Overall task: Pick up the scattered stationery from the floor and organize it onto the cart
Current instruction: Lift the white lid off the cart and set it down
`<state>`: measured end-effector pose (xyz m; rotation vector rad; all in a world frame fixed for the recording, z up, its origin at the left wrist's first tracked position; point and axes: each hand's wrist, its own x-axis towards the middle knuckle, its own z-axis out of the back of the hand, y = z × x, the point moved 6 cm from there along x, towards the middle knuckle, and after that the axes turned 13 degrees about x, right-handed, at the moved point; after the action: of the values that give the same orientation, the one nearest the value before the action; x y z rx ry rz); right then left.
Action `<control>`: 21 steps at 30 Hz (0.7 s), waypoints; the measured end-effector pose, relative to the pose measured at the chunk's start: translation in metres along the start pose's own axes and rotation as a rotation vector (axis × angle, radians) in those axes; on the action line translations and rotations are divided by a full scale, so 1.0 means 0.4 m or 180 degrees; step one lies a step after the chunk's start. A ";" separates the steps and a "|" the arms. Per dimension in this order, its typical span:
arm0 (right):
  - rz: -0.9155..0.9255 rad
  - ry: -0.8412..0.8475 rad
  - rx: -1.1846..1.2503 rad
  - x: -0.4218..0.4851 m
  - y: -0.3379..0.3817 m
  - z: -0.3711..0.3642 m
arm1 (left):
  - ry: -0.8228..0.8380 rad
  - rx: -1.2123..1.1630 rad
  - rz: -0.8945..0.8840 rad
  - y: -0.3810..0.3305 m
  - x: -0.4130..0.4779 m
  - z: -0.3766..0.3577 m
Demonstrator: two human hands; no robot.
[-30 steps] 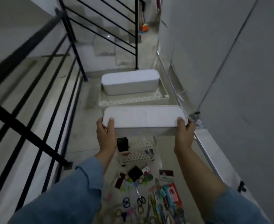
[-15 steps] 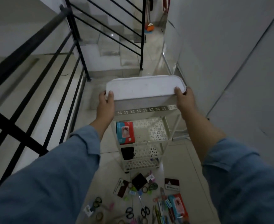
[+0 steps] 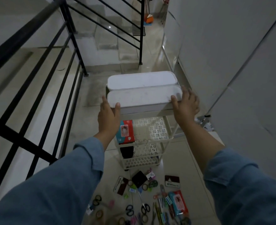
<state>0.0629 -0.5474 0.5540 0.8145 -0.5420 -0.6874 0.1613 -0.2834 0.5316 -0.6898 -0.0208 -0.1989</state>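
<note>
While the floor below is littered with supplies, both hands are busy at the top of the cart, and the step is best read line by line.

Step in hand: setting a long white box [image 3: 143,99] on the top tier of the white cart [image 3: 158,132], just in front of a matching white box [image 3: 142,79]; the two look to be touching along their long sides.

Left hand [image 3: 108,117]: curled round the near box's left end, thumb on the lid, fingers underneath and out of sight.

Right hand [image 3: 185,104]: cupped against the right end, thumb on the lid, fingers spread fairly wide; whether it bears weight cannot be told.

Seating: judged nearly down; lower both ends level, keep the box parallel to its twin, and release only once it sits flat inside the tier's rim.

Risk: an uneven release could tip the near box off the front edge, onto the shelves below.

Cart contents: a red and blue packet [image 3: 125,131] on the middle shelf, a dark object [image 3: 126,151] on the shelf under it.

Stationery: scissors [image 3: 144,207], tape rolls [image 3: 99,213], a black square case [image 3: 139,179], a red and blue pack [image 3: 178,202] and pens lie scattered on the tiled floor [image 3: 174,156] just before the cart.

Progress: early, by this view; most items are not yet picked up.
</note>
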 end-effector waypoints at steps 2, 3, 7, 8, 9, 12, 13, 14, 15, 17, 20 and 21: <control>0.0330 0.0224 -0.0223 -0.016 0.009 -0.016 | -0.0072 0.0167 -0.0206 -0.011 -0.017 -0.004; 0.0406 0.0315 -0.0337 -0.024 0.008 -0.022 | -0.0083 0.0215 -0.0274 -0.014 -0.024 -0.006; 0.0250 0.0364 -0.0344 -0.026 -0.004 -0.016 | -0.0056 0.0316 -0.0327 -0.009 -0.014 -0.016; 0.0229 0.0406 -0.0315 -0.024 -0.004 -0.016 | -0.0034 0.0300 -0.0290 -0.008 -0.009 -0.016; 0.0209 0.0463 -0.0282 -0.023 -0.003 -0.014 | -0.0014 0.0267 -0.0242 -0.008 -0.007 -0.016; 0.0197 0.0561 -0.0266 -0.030 -0.007 -0.009 | -0.0009 0.0313 -0.0161 -0.016 -0.022 -0.012; 0.0233 0.0523 -0.0226 -0.040 -0.011 -0.001 | -0.0059 0.0347 -0.0205 -0.025 -0.037 -0.009; 0.0311 0.0429 -0.0115 -0.049 -0.013 0.007 | -0.0160 0.0350 -0.0306 -0.035 -0.051 -0.004; 0.0418 0.0300 0.0069 -0.061 -0.014 0.019 | -0.0280 0.0313 -0.0458 -0.050 -0.070 0.003; 0.0597 0.0088 0.0502 -0.101 -0.027 0.053 | -0.0394 0.0170 -0.0828 -0.079 -0.123 -0.003; 0.0632 0.0034 0.0694 -0.185 -0.075 0.092 | -0.0135 -0.0010 -0.1157 -0.098 -0.222 -0.062; 0.0622 0.0041 0.0682 -0.217 -0.098 0.102 | 0.0025 -0.0062 -0.1210 -0.099 -0.260 -0.090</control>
<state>-0.0350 -0.5227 0.5313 0.9506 -0.6819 -0.4488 0.0503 -0.3176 0.5199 -0.7004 -0.1433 -0.5673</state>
